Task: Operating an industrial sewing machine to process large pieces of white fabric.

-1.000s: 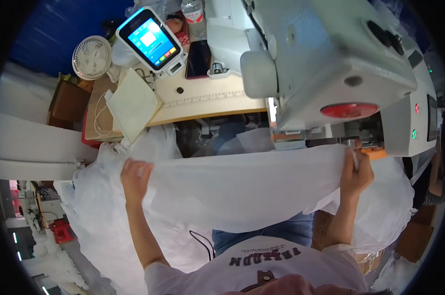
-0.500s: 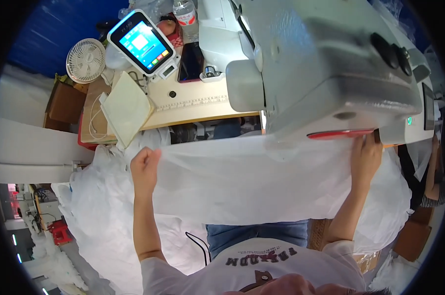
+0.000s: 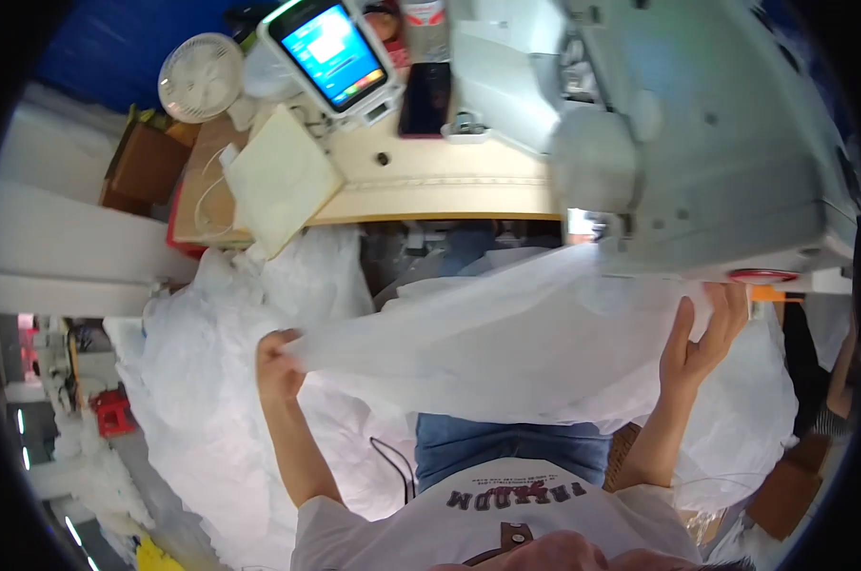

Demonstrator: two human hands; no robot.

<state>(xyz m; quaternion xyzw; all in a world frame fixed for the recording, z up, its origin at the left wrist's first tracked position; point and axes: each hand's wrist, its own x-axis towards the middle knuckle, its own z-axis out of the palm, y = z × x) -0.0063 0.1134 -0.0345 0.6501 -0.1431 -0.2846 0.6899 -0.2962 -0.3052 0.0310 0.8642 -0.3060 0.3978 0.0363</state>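
Note:
My left hand [image 3: 280, 369] is closed on the left end of a sheet of thin white fabric [image 3: 487, 333]. The sheet stretches across my lap and slants up toward the needle area of a large pale sewing machine [image 3: 706, 162]. Beneath the machine's head, at the right end of the fabric, my right hand [image 3: 702, 343] has its thumb and fingers apart. Its fingertips come close to the machine's underside, and it grips nothing that I can see.
On the table [image 3: 430, 195] are a lit control screen [image 3: 330, 57], a dark phone [image 3: 425, 100], a small white fan [image 3: 201, 78] and a pale folded sheet [image 3: 280, 181]. Heaped white fabric [image 3: 202, 381] lies left of me, with more [image 3: 735, 419] at right.
My right hand has opened its pinch, thumb now apart from the fingers. My left hand has dropped slightly, so the fabric's upper edge now slants. The whole view has shifted, the machine sitting further right.

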